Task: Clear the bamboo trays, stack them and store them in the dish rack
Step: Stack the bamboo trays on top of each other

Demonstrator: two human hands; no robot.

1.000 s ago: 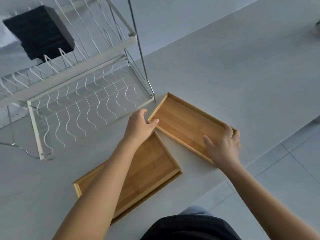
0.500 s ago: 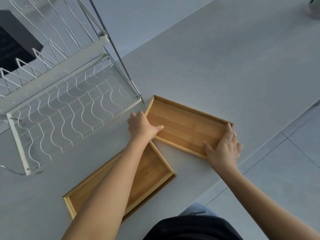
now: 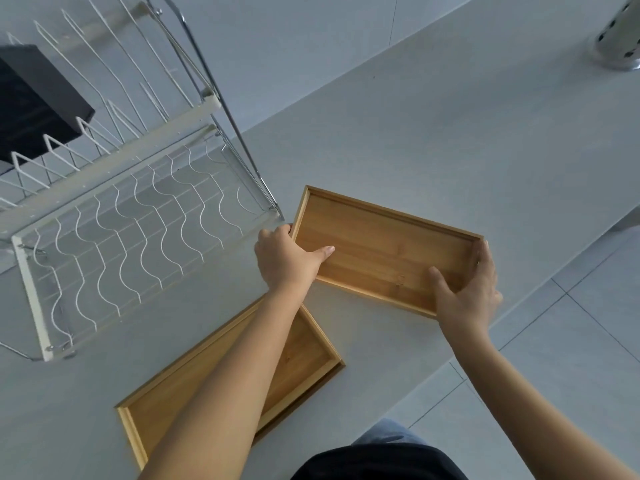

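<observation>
Two empty bamboo trays are on the pale counter. The smaller tray [image 3: 377, 244] lies right of centre, held at both short ends: my left hand [image 3: 285, 258] grips its left end with the thumb inside, and my right hand [image 3: 467, 289] grips its right end, thumb on the tray floor. The larger tray [image 3: 301, 355] lies nearer me, largely covered by my left forearm. The white wire dish rack [image 3: 114, 237] stands to the left, its lower shelf bare and its corner close to the smaller tray.
A black box [image 3: 31, 102] sits on the rack's upper tier. A shiny perforated metal holder [image 3: 620, 32] stands at the far right of the counter. The counter edge [image 3: 519, 303] runs diagonally just behind my right hand, with tiled floor below.
Both hands have closed more firmly on the smaller tray's ends, thumbs now inside it. The tray has turned slightly and looks nearer in the view.
</observation>
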